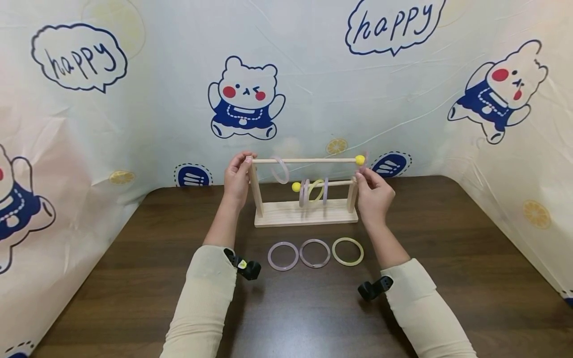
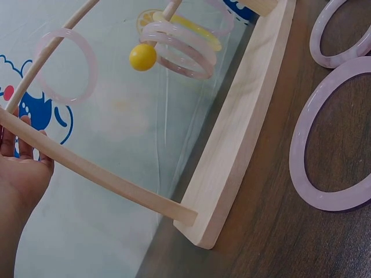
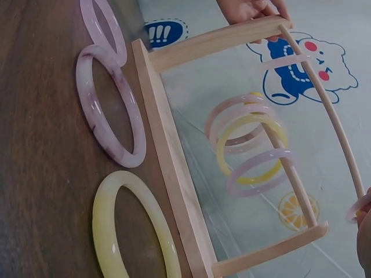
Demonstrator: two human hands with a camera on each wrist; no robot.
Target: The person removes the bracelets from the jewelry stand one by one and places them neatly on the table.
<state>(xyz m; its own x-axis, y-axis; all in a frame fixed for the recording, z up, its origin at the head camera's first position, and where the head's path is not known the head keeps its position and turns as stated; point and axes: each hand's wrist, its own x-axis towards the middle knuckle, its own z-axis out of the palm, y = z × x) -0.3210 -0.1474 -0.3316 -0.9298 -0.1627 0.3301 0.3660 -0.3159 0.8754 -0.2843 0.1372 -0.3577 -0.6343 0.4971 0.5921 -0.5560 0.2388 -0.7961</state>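
A wooden bangle stand point(image 1: 309, 219) has an upper rod fixed to its left post and a lower rod fixed to its right post, each ending in a yellow ball. My left hand point(image 1: 237, 181) grips the top of the left post, thumb in front and fingers behind. At the upper rod's ball end, my right hand point(image 1: 376, 196) pinches a pale pink bangle point(image 3: 358, 208), seen nearly edge-on. Another pale pink bangle point(image 1: 281, 170) hangs on the upper rod, near the left post. Several purple, pink and yellow bangles point(image 3: 272, 153) hang on the lower rod.
In front of the stand, three bangles lie in a row on the dark wood table: a purple one point(image 1: 270, 257), a mottled mauve one point(image 1: 329, 253) and a yellow one point(image 1: 361, 252). A printed cloth point(image 1: 313, 109) with bears rises behind the table and at both sides.
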